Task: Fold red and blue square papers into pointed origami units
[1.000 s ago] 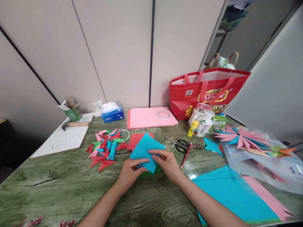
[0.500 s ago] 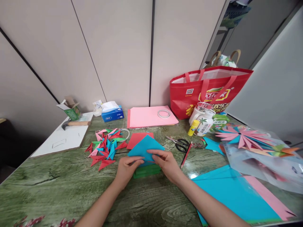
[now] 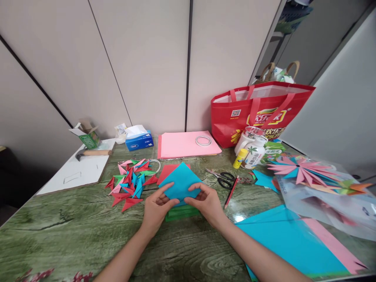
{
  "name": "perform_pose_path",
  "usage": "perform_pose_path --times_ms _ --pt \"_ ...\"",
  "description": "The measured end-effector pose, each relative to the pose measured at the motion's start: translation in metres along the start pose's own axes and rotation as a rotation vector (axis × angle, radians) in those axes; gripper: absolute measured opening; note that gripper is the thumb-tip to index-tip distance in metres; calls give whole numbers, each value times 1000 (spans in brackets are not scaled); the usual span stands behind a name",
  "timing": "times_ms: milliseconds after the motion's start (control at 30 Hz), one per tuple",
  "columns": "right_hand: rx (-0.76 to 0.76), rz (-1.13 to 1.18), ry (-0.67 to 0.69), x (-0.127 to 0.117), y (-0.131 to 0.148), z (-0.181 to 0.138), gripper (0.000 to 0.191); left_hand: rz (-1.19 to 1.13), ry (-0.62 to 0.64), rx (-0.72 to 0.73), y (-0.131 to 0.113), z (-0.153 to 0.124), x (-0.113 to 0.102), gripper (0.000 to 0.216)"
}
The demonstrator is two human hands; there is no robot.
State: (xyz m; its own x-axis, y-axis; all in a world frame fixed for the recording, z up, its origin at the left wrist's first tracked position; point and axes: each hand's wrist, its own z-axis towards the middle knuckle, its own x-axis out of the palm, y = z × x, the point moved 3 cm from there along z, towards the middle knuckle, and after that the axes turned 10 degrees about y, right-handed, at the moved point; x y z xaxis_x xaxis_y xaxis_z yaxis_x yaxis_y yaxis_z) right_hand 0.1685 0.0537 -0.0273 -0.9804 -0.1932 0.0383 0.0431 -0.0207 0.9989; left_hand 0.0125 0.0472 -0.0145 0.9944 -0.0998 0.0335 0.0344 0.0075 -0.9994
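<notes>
Both of my hands hold a blue paper square (image 3: 179, 182) just above the green table (image 3: 73, 235). My left hand (image 3: 157, 207) pinches its lower left edge and my right hand (image 3: 205, 201) pinches its lower right edge. The square stands on a corner, tilted toward me. Beneath it lie green paper sheets (image 3: 182, 213) and a red paper sheet (image 3: 165, 172). A pile of folded red, pink, blue and green paper points (image 3: 129, 184) lies just left of my hands.
Scissors (image 3: 221, 178) and a red pencil (image 3: 231, 192) lie right of the hands. Pink paper with a tape ring (image 3: 203, 141), a tissue box (image 3: 139, 141), a hammer (image 3: 92, 153), a glue stick (image 3: 240, 158), a red bag (image 3: 258, 111), a paper flower (image 3: 299, 170) and large blue sheets (image 3: 290, 239) surround them.
The blue square was lowered and flattened toward the stack half a second ago, then raised and turned upright again; both hands shifted their pinch along its lower edges.
</notes>
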Motion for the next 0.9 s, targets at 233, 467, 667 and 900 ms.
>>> perform_pose_path --times_ms 233,467,667,900 --pt "-106 -72 -66 -4 7 -1 79 51 -82 5 4 3 -6 43" --pt "-124 -202 -42 -11 3 5 80 144 -28 -10 1 2 -4 38" --pt "-17 -157 51 -10 -1 8 47 -129 126 -21 0 1 2 66" --pt "-3 -68 63 -8 -1 7 43 -338 166 -119 7 1 7 80"
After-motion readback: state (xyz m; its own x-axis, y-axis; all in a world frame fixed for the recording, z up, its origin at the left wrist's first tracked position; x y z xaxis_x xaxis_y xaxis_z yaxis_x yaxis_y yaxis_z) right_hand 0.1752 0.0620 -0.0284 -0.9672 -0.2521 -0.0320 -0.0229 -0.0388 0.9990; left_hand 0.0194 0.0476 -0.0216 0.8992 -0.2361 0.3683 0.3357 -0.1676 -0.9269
